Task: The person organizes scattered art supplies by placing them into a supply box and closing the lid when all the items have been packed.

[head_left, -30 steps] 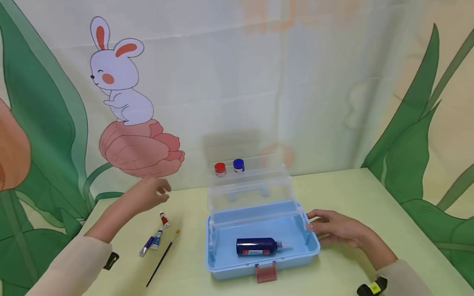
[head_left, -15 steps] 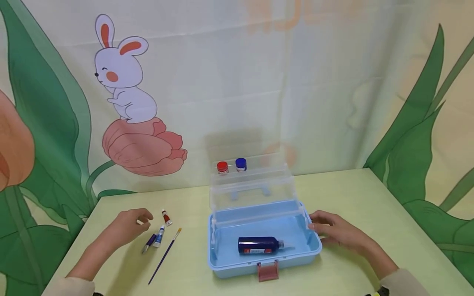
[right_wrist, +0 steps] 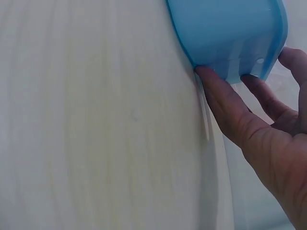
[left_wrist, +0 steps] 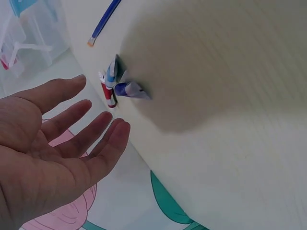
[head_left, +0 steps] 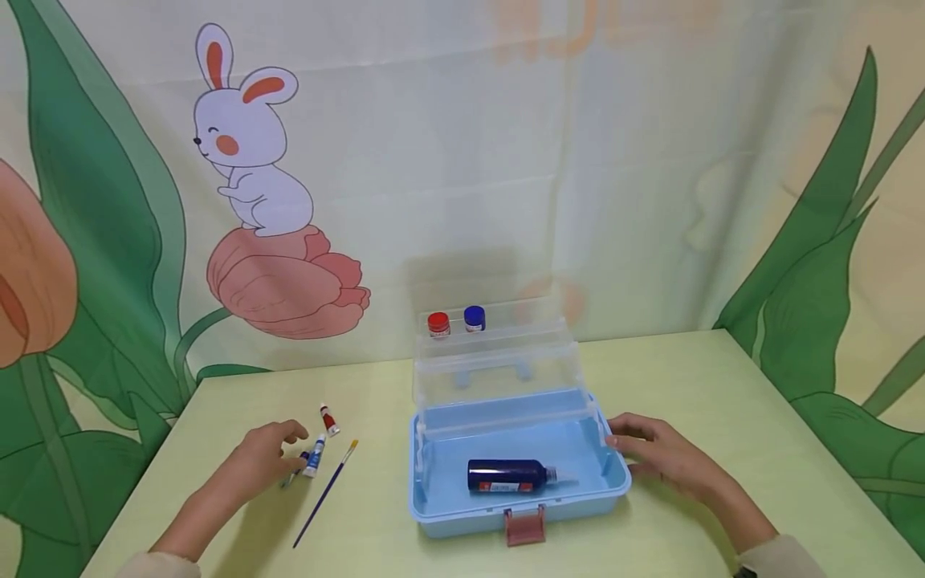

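Pale table: my left hand hovers, wide, near paint tubes; my right hand, fingers spread, touches the blue box.

Box of smooth light-blue plastic with a soft sheen; its lid is see-through plastic, its latch dull pink plastic. Inside, a glossy dark bottle with a smooth label. Small paint tubes, slightly shiny. Slim, smooth-handled brush. Matt, faintly streaked counter. Behind, a creased, matt cloth backdrop.
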The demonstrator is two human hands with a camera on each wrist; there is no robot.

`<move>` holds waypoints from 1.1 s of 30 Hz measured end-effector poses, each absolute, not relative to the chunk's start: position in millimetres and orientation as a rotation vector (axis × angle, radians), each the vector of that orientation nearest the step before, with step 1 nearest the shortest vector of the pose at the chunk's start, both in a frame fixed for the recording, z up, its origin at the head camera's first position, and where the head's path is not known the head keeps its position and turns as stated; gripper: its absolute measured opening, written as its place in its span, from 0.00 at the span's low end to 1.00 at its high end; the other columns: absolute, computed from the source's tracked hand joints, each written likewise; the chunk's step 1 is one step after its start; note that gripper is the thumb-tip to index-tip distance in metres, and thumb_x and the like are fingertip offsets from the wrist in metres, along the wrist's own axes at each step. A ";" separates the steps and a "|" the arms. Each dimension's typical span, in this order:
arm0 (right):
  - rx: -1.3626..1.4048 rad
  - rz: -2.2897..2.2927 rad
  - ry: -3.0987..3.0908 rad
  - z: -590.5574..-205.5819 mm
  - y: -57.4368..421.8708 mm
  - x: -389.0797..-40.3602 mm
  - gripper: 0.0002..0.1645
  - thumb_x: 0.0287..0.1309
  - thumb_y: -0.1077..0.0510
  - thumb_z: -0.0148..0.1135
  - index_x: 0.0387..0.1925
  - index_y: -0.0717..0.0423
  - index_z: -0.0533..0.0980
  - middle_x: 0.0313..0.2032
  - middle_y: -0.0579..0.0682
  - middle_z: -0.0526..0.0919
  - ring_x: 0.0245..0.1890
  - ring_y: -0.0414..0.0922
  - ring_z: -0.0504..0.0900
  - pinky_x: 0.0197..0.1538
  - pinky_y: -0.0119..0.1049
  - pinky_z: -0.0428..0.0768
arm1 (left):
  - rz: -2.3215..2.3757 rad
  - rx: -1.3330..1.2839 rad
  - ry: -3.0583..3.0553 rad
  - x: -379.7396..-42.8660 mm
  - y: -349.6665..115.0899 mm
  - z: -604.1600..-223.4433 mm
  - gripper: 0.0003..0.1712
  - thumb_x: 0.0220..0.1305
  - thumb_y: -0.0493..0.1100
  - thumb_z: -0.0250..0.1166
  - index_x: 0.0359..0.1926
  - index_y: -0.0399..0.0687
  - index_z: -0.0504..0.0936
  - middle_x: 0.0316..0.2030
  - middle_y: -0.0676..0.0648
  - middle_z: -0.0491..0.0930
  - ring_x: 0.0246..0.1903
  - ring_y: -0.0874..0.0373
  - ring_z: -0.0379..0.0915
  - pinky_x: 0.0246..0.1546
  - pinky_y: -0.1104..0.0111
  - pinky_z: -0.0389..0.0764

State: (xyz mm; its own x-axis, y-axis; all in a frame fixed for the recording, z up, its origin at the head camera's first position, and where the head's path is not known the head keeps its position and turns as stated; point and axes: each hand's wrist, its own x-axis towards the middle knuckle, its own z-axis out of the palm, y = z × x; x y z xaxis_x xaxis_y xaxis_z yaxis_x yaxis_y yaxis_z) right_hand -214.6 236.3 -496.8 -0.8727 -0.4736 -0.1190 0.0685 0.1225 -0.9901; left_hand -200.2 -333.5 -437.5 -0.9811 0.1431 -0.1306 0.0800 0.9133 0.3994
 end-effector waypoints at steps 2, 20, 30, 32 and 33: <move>-0.391 -1.805 1.993 -496.7 235.7 -215.0 0.26 0.72 0.55 0.60 0.61 0.70 0.71 0.59 0.62 0.75 0.55 0.51 0.79 0.54 0.47 0.83 | 0.583 0.160 2.910 -199.8 -333.1 -440.8 0.20 0.59 0.32 0.72 0.51 0.31 0.78 0.47 0.29 0.81 0.45 0.37 0.80 0.43 0.48 0.82; -0.204 -1.806 1.933 -493.5 232.6 -213.4 0.36 0.71 0.51 0.61 0.67 0.73 0.65 0.61 0.62 0.76 0.57 0.52 0.81 0.54 0.47 0.83 | 0.584 0.033 2.885 -205.2 -327.6 -462.1 0.14 0.55 0.28 0.73 0.42 0.38 0.82 0.39 0.42 0.83 0.36 0.52 0.75 0.37 0.58 0.81; -0.174 -1.790 1.948 -492.2 233.9 -213.8 0.32 0.71 0.50 0.60 0.64 0.70 0.69 0.59 0.61 0.77 0.57 0.51 0.80 0.54 0.47 0.83 | 0.608 0.021 2.897 -206.8 -322.9 -461.4 0.16 0.54 0.24 0.71 0.42 0.38 0.80 0.36 0.42 0.83 0.33 0.52 0.74 0.31 0.63 0.78; -0.184 -1.794 1.939 -492.1 234.2 -213.8 0.32 0.71 0.50 0.60 0.64 0.70 0.69 0.59 0.61 0.77 0.57 0.51 0.80 0.54 0.47 0.83 | 0.601 0.010 2.894 -206.8 -322.6 -461.7 0.17 0.54 0.24 0.71 0.44 0.36 0.80 0.37 0.41 0.83 0.33 0.52 0.75 0.31 0.62 0.78; -0.190 -1.799 1.932 -492.0 234.2 -213.9 0.31 0.71 0.50 0.60 0.64 0.70 0.69 0.59 0.61 0.76 0.57 0.51 0.80 0.54 0.47 0.83 | 0.600 0.004 2.892 -206.7 -322.6 -461.9 0.18 0.54 0.24 0.71 0.45 0.35 0.79 0.37 0.40 0.84 0.33 0.52 0.75 0.32 0.62 0.78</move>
State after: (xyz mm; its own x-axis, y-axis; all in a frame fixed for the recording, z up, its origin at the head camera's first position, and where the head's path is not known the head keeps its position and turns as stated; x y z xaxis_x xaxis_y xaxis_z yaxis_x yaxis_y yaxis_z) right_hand -213.9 234.2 -492.0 -0.8705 -0.4209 -0.2549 0.2242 0.1218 -0.9669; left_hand -206.7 -322.6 -461.9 -0.9824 0.0408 -0.1821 -0.0349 0.9183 0.3943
